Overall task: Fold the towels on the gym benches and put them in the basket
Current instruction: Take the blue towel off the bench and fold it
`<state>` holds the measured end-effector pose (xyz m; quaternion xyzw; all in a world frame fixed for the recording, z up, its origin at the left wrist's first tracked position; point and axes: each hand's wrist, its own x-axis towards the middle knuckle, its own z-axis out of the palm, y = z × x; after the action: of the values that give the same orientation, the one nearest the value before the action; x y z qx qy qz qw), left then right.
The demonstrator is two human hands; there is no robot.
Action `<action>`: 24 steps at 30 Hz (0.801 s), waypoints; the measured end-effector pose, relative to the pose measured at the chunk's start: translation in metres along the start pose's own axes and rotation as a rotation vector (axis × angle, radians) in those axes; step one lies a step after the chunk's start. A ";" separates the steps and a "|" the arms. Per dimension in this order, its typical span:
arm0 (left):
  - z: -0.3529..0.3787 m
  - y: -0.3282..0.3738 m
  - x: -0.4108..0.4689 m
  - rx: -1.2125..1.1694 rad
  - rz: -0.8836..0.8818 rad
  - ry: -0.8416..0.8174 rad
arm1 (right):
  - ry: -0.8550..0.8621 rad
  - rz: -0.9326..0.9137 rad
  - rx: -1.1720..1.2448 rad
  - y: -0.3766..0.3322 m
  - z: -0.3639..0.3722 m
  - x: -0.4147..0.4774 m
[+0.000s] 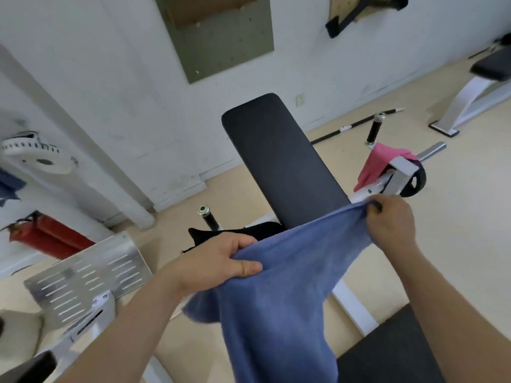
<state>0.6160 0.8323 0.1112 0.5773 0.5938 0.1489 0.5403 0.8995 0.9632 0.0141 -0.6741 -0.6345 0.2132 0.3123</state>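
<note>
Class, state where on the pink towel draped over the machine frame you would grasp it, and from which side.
Probably best to pinch the pink towel at its bunched top, where it drapes over the white frame, coming from above; the rest hangs slack below.

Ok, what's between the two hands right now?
In the head view, only the blue towel: its top edge runs from the left hand to the right hand, each gripping an end, with the black bench pad beyond it.
</note>
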 end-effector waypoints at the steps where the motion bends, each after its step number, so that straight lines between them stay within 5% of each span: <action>1: 0.001 0.010 -0.013 0.053 0.033 0.029 | -0.013 0.042 -0.055 0.005 -0.012 -0.006; 5: 0.001 0.047 -0.031 0.059 0.172 0.293 | -0.146 0.208 -0.191 0.008 -0.045 -0.020; 7: -0.002 0.061 -0.023 0.018 0.201 0.387 | -0.214 0.235 0.087 -0.018 -0.057 -0.027; 10: -0.007 0.079 0.009 0.159 0.218 0.356 | -0.623 0.057 0.731 -0.088 -0.063 -0.048; 12: -0.008 0.086 0.034 0.239 0.235 0.314 | -0.822 -0.129 0.739 -0.124 -0.047 -0.053; 17: -0.064 0.058 0.084 -0.057 0.334 0.427 | -0.639 -0.139 0.554 -0.151 0.004 0.002; 19: -0.084 0.031 0.100 -0.265 0.319 0.220 | -0.702 -0.048 0.700 -0.157 0.020 0.028; 21: -0.086 0.009 0.117 -0.201 0.286 0.021 | -0.762 0.032 0.867 -0.167 0.033 0.050; 24: -0.096 -0.002 0.139 -0.153 0.218 0.044 | -0.676 0.249 0.981 -0.176 0.042 0.081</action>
<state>0.5717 0.9930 0.0801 0.5920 0.5262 0.2641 0.5504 0.7521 1.0494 0.1147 -0.4154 -0.4428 0.7180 0.3403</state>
